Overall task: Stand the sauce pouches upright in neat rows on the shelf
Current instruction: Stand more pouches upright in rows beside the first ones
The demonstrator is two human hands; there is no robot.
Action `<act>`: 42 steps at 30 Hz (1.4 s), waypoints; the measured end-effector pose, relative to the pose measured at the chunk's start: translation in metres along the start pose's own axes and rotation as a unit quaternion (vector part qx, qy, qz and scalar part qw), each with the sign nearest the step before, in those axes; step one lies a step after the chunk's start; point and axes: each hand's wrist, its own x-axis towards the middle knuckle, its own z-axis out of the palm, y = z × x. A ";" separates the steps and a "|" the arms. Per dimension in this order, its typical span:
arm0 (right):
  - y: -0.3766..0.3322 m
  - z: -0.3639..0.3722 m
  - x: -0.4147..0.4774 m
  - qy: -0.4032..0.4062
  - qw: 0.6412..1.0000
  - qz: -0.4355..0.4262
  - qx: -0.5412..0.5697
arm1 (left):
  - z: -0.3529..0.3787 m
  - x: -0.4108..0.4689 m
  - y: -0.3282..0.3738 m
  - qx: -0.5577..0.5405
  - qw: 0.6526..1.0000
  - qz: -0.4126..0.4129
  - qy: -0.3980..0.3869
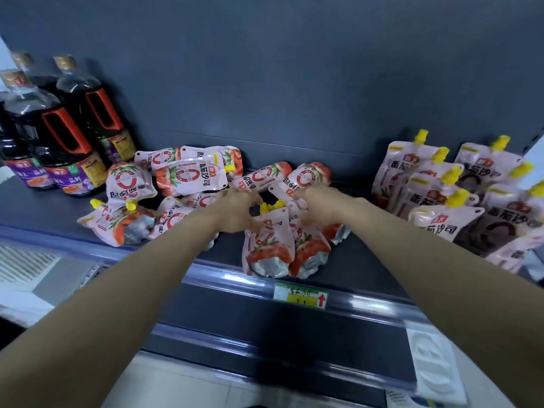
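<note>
Two hands work at mid-shelf: left hand and right hand have their fingers curled about the tops of the front pouches, which stand upright at the shelf edge — contact on the right is partly hidden. Judged step: squaring the first row. Next move calls for pulling from the toppled heap behind-left. Standing pouches occupy the right; bottles the left. Dark metal shelf, grey back panel, price tag on the rail.

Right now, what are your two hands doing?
Left hand: closed on the front upright pouch.
Right hand: on the pouch beside it; grip cannot be told.
</note>
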 end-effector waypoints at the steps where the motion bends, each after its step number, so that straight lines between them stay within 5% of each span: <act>1: 0.000 0.002 0.004 -0.009 1.000 0.007 0.002 | 0.001 0.006 -0.004 0.020 1.000 0.008 -0.010; 12: 0.003 0.014 0.032 -0.027 0.991 0.064 0.116 | 0.007 0.044 -0.025 0.127 0.985 0.050 -0.103; 32: 0.008 0.026 0.063 -0.026 0.976 0.068 0.205 | 0.015 0.056 -0.028 0.078 0.990 0.004 -0.117; 42: 0.010 0.021 0.065 -0.010 0.968 0.053 0.246 | 0.001 0.043 -0.013 -0.189 0.978 -0.005 -0.088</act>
